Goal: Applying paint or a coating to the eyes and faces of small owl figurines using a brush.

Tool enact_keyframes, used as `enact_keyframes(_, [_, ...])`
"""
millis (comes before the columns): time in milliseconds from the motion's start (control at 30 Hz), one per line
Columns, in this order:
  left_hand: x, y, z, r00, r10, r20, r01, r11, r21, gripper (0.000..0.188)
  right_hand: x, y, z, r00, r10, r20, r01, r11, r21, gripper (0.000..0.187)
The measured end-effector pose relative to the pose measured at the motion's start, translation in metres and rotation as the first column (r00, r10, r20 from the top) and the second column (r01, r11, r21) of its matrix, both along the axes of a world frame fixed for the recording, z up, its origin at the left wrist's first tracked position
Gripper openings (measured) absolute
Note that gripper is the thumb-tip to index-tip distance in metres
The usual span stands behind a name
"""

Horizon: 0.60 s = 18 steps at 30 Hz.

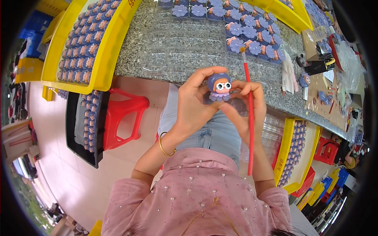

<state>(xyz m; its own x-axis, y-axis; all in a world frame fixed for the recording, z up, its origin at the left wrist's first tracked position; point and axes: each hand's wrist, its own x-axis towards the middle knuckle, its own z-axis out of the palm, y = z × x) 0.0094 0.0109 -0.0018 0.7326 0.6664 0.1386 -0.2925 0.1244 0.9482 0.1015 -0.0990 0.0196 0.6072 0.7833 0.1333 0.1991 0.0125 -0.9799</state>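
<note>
Close in front of me, above my lap, my left hand (192,106) grips a small doll figure (219,84) with a blue-purple cap, large white-rimmed eyes and a frilled purple collar. Its fingers curl round the figure's left side and top. A paintbrush (251,129) with a long red handle is held in my right hand (246,108), bristles pointing away from me. Fingertips of that same hand also touch the figure's right side and base. Beyond the hands, a clear compartment tray (173,41) lies on the speckled table, partly filled with similar purple figures (249,32).
To the left, a yellow crate (104,76) of figures rests on the table's edge, above a black crate (100,155) and a red stool (125,112). Another yellow crate (286,157) stands low at right. A white cloth (289,72) and a cluttered board lie at the table's right.
</note>
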Motion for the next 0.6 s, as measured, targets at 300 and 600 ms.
enact_keyframes(300, [-0.002, 0.007, 0.013, 0.971, 0.222, -0.088, -0.137, 0.820, 0.556, 0.057, 0.003, 0.012, 0.005, 0.708, 0.181, -0.683, -0.041, 0.975, 0.216, 0.019])
enact_keyframes(600, [0.001, 0.014, 0.009, 0.974, 0.226, -0.016, -0.178, 0.807, 0.564, 0.055, 0.004, 0.017, 0.004, 0.875, 0.150, -0.461, -0.060, 0.977, 0.203, 0.026])
